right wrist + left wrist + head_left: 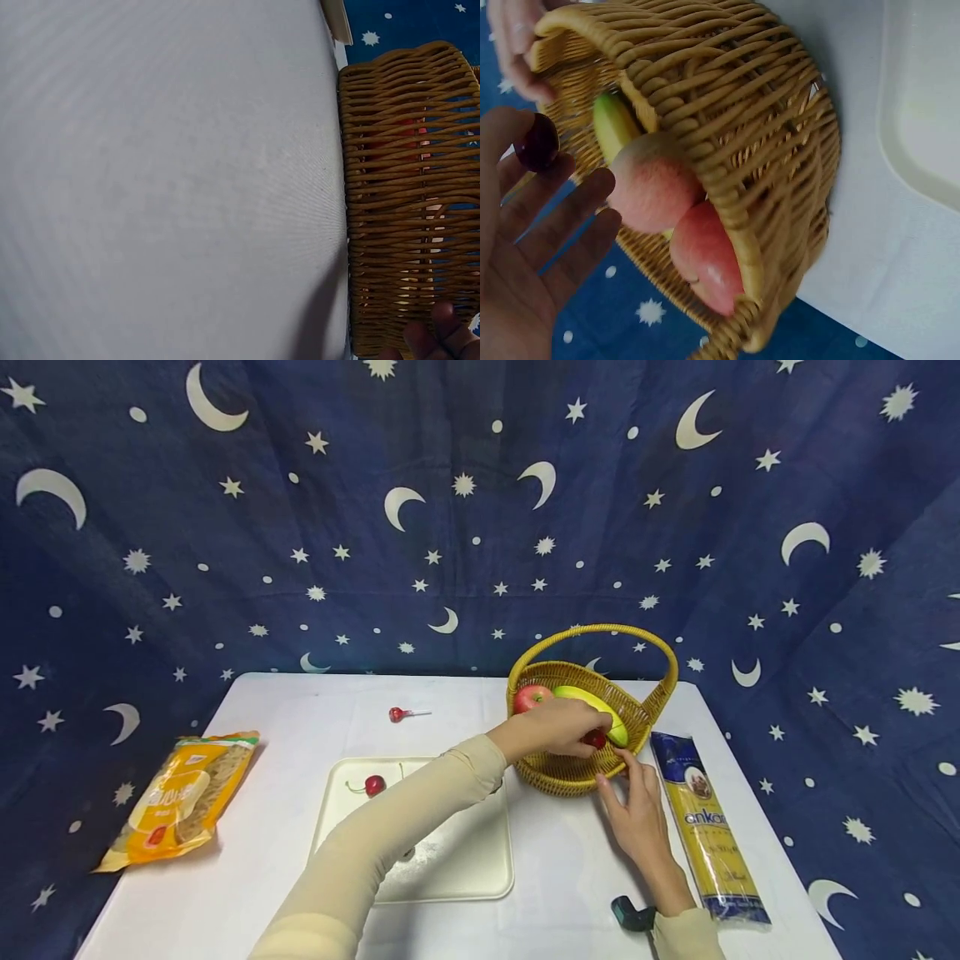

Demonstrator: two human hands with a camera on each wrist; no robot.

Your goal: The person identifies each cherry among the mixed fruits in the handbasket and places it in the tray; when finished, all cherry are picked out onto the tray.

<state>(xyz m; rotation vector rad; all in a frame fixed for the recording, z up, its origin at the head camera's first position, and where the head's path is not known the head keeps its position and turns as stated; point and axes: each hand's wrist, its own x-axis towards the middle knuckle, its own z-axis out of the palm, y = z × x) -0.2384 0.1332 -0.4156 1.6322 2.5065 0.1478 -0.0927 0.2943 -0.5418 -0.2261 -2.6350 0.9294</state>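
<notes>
My left hand [558,727] reaches over the wicker basket [555,785] and pinches a dark red cherry [537,142] between thumb and index finger, the other fingers spread in the left wrist view. Inside the basket lie a red apple [707,259], a pinkish peach [654,184] and a yellow-green banana [592,697]. At the basket's near right rim, my right hand [641,814] holds the edge with thumb and fingers. Only a few of its fingertips [444,319] show against the weave in the right wrist view.
A cream tray [487,860] holds a cherry [375,786] with a stem; my left forearm partly covers the tray. Behind it lies a red lollipop [397,714]. An orange snack bag [180,802] lies far left, and a blue-yellow pasta pack [705,827] is right of the basket.
</notes>
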